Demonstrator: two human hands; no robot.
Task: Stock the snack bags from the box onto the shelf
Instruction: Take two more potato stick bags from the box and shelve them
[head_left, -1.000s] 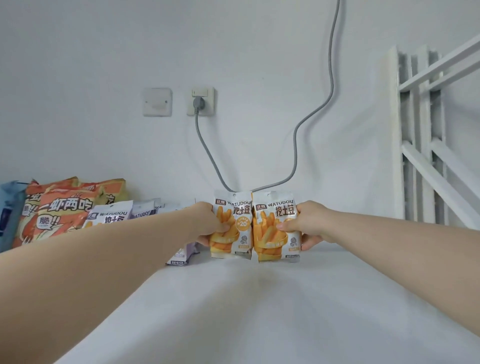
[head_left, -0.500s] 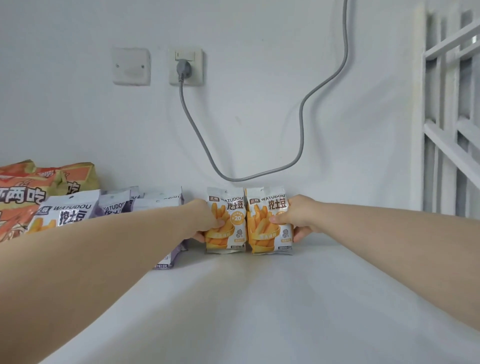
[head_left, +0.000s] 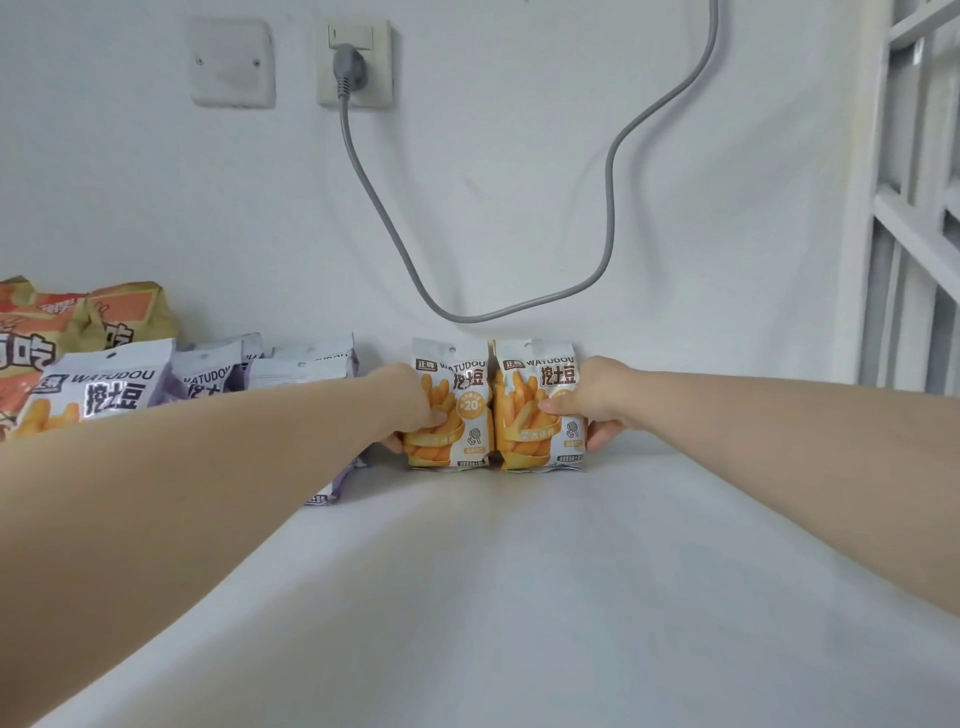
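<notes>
Two small orange-and-white snack bags stand upright side by side at the back of the white shelf (head_left: 571, 597), close to the wall. My left hand (head_left: 410, 410) grips the left snack bag (head_left: 457, 410) by its left edge, thumb on the front. My right hand (head_left: 592, 400) grips the right snack bag (head_left: 530, 410) by its right edge, thumb across the front. The two bags touch each other, and their bottoms rest on the shelf. The box is out of view.
Left of my arm stands a row of purple-and-white snack bags (head_left: 104, 389), with larger orange snack bags (head_left: 62, 332) behind at the far left. A grey cable (head_left: 608, 208) hangs from a wall socket (head_left: 353, 62). A white frame (head_left: 914, 234) stands at the right.
The view has shifted down and closer to the shelf. Both hands have kept their hold, and the two bags have settled further back toward the wall.
</notes>
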